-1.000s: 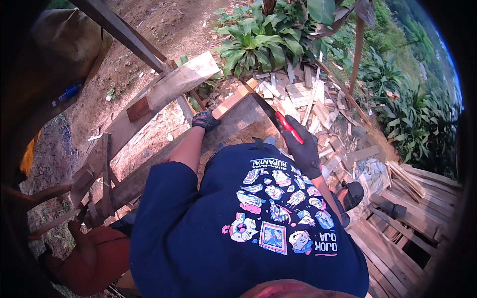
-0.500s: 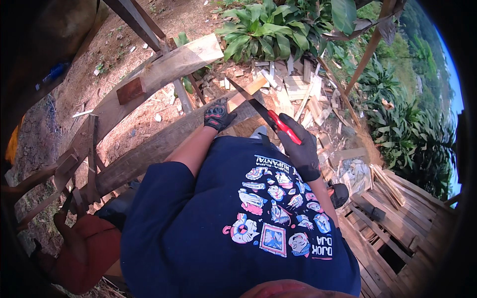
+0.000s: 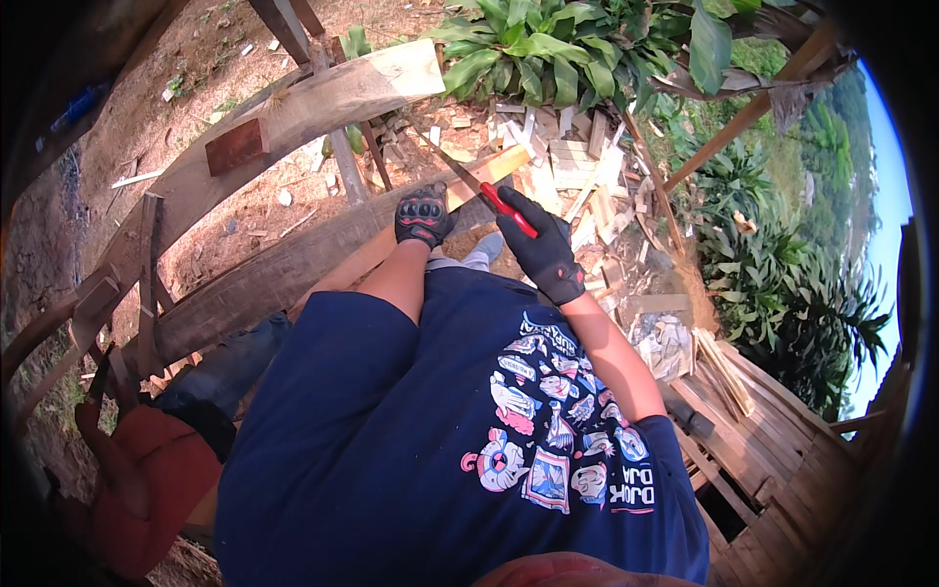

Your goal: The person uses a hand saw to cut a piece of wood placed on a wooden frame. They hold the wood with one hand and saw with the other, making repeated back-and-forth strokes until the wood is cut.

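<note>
My right hand (image 3: 538, 243), in a black glove, is closed round the red handle (image 3: 510, 211) of a handsaw. The saw's blade (image 3: 454, 165) points away to the far left and crosses a pale wooden board (image 3: 501, 164). My left hand (image 3: 424, 217), in a black glove with red trim and knuckle guards, grips this board just left of the blade. The board lies along a thick, dark timber beam (image 3: 254, 289). How deep the blade sits in the wood I cannot tell.
A curved timber (image 3: 323, 110) with a reddish block (image 3: 236, 147) runs beyond the beam. Wood offcuts (image 3: 572, 166) litter the ground ahead. A person in a red shirt (image 3: 161, 499) is at the lower left. Planks (image 3: 773, 421) lie at right; leafy plants (image 3: 548, 49) grow ahead.
My right hand has pushed the saw forward and left, bringing its handle close to the board. The left hand stays on the board. The view has shifted slightly.
</note>
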Tool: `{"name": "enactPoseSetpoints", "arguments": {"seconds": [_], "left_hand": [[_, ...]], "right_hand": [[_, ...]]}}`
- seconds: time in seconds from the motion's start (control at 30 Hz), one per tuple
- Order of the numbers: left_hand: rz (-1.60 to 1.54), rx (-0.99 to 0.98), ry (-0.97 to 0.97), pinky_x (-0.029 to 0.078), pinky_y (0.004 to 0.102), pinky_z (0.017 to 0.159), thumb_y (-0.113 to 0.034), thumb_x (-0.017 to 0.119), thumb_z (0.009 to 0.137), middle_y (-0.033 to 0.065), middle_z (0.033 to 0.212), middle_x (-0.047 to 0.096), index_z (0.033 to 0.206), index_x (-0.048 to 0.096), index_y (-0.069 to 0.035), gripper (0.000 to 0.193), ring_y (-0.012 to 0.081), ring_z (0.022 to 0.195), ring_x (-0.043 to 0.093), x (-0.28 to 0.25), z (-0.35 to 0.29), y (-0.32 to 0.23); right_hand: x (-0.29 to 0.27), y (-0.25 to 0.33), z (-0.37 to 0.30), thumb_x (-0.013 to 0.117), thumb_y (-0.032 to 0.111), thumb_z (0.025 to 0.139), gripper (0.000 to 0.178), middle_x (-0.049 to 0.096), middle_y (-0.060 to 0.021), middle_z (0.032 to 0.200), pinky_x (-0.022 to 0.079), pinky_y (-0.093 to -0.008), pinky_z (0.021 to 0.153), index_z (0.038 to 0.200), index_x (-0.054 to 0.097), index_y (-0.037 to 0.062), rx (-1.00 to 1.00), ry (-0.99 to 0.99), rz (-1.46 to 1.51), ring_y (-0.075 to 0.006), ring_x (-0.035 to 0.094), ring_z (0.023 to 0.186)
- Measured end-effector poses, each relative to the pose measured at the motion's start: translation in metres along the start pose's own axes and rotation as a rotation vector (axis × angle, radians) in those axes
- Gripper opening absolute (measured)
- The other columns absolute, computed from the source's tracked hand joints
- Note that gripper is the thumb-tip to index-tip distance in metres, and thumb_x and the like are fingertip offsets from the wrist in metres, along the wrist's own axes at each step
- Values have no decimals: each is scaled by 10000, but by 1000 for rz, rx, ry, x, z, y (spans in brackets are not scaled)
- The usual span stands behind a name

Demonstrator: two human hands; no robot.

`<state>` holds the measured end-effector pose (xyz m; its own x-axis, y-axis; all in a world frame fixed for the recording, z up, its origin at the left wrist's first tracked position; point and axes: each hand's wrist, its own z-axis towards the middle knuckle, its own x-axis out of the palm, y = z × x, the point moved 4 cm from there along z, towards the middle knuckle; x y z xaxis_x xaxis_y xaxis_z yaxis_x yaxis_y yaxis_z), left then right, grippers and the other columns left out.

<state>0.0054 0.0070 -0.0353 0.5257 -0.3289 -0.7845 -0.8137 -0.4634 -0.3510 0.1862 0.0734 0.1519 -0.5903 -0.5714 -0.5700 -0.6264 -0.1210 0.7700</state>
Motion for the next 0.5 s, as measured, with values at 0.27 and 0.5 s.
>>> {"name": "enactPoseSetpoints", "arguments": {"seconds": [0.27, 0.5], "left_hand": [[38, -90, 110, 610, 502, 991, -683, 669, 968, 157, 1279, 798, 1437, 697, -160, 703, 349, 1167, 773, 1, 2, 0], [31, -93, 48, 595, 505, 1024, -698, 666, 967, 138, 1327, 784, 1430, 703, -172, 702, 350, 1203, 759, 4, 1, 2]], "right_hand": [[-3, 0, -7, 710, 264, 1065, 407, 794, -238, 1245, 601, -452, 991, 1449, 724, 128, -110, -6, -49, -424, 769, 1149], [-58, 23, -69, 670, 212, 1086, 422, 788, -220, 1303, 584, -421, 1051, 1487, 691, 83, 165, 86, 7, -380, 767, 1209]]}}
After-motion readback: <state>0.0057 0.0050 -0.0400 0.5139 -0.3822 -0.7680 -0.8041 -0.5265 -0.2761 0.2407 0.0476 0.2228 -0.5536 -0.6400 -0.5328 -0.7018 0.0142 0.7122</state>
